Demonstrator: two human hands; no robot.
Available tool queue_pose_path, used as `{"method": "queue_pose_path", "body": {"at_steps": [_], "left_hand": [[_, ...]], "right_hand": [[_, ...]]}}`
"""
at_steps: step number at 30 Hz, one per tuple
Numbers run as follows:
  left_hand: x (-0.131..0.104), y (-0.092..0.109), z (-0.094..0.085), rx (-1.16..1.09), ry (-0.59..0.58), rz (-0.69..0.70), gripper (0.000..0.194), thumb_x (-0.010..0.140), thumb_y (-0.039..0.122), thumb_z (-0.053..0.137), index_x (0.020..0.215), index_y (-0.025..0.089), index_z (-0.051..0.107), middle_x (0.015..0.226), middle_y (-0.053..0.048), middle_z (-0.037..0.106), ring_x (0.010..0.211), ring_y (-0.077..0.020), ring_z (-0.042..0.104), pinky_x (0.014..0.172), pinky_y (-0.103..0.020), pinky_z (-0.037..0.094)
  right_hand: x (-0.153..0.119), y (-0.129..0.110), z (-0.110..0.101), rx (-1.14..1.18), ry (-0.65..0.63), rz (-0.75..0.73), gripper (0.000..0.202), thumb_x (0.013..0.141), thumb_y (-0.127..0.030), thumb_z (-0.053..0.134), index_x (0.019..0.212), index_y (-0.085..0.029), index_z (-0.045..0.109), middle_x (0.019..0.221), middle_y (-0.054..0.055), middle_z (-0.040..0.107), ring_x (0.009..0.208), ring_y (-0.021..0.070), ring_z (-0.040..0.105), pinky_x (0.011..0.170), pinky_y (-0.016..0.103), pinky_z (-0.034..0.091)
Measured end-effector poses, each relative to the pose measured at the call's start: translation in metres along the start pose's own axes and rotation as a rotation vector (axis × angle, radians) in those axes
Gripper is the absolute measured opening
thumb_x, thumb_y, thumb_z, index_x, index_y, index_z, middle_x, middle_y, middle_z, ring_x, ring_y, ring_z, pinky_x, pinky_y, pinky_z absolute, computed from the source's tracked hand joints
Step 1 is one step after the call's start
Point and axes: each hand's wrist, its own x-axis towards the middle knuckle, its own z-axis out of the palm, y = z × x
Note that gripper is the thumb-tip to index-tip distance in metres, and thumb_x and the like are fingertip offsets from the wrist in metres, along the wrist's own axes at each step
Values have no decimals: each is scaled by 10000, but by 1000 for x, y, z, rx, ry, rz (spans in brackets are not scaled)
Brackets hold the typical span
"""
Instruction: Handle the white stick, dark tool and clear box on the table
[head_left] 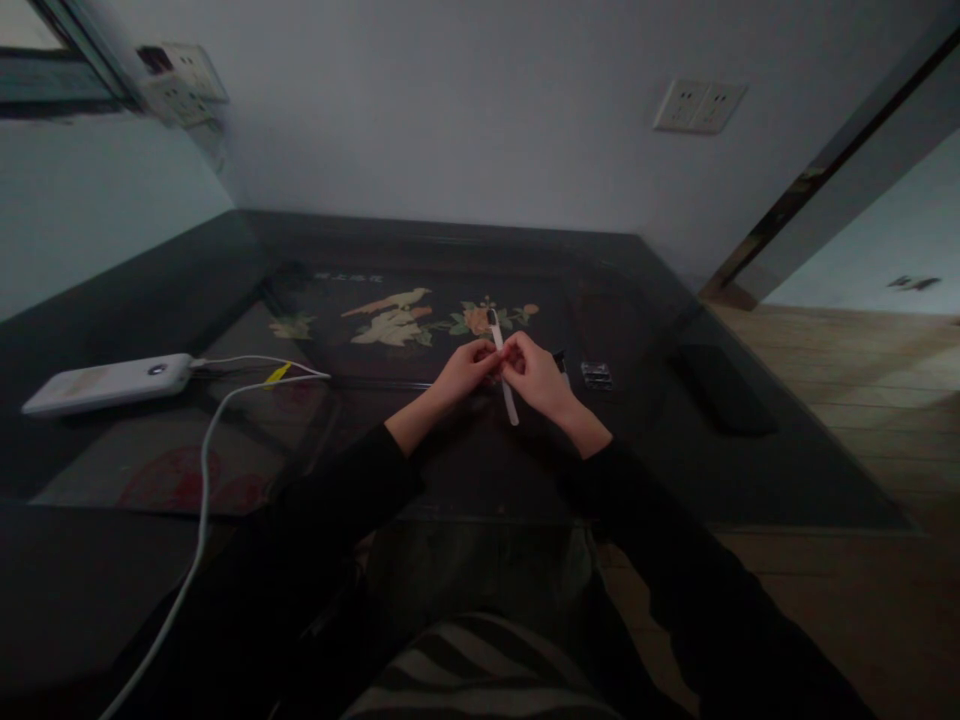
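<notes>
A white toothbrush-like stick [509,401] with a dark upper end points away from me over the dark table. Both hands meet around its middle. My left hand [469,366] is closed, with thumb and fingertips pinched against the stick from the left. From the right, my right hand [534,372] also pinches it, its fingers curled. The fingertips of the two hands nearly touch, and small details between them are hidden. Just right of my right hand lies a small clear-and-black packet [597,376], and a dark object is partly hidden behind that hand.
A white power bank [112,384] lies on the left of the glass-topped table [480,480], its white cable [204,480] running toward me. At the right rests a flat black object [721,390]. A wall with sockets [700,106] stands behind the table.
</notes>
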Motion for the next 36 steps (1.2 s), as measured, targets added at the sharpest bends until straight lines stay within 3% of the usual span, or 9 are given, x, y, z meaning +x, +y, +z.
{"method": "queue_pose_path", "body": {"at_steps": [6, 10, 17, 23, 30, 36], "left_hand": [[2, 2, -4, 40, 51, 17, 97, 922, 177, 612, 834, 136, 608, 729, -1, 631, 623, -84, 580, 639, -213, 474], [7, 2, -16, 180, 87, 8, 143, 908, 207, 592, 776, 152, 585, 686, 6, 602, 611, -106, 574, 643, -243, 489], [14, 3, -47, 718, 188, 14, 162, 798, 221, 630, 651, 183, 575, 574, -5, 591, 609, -154, 585, 626, -273, 441], [19, -1, -66, 949, 189, -43, 196, 696, 193, 691, 544, 210, 568, 508, -24, 528, 620, -198, 590, 631, -317, 417], [20, -8, -77, 1032, 185, -53, 65, 691, 167, 701, 712, 198, 647, 503, -4, 509, 655, -224, 620, 654, -319, 423], [14, -3, -76, 1013, 200, -88, 281, 679, 160, 746, 942, 168, 648, 657, -41, 610, 725, -252, 644, 660, -326, 426]], "right_hand": [[1, 1, -2, 9, -19, -10, 107, 870, -176, 543, 957, -223, 503, 839, 4, 642, 731, 156, 585, 707, 283, 451], [3, 2, -12, -86, 23, 30, 65, 901, -220, 560, 960, -215, 533, 855, 20, 655, 746, 160, 591, 721, 291, 448], [4, 8, -41, -567, 93, 296, 115, 956, -276, 563, 997, -200, 639, 967, 101, 713, 866, 244, 663, 720, 335, 435], [-1, 16, -50, -708, -47, 453, 183, 934, -326, 615, 1008, -176, 689, 994, 150, 723, 918, 306, 704, 731, 376, 475], [-2, 14, -50, -745, -203, 482, 201, 902, -191, 595, 1085, -159, 669, 1053, 190, 729, 971, 330, 712, 767, 401, 480], [-5, 14, -47, -750, -229, 434, 251, 886, -99, 536, 1105, -147, 648, 1073, 211, 730, 970, 332, 711, 752, 385, 454]]}}
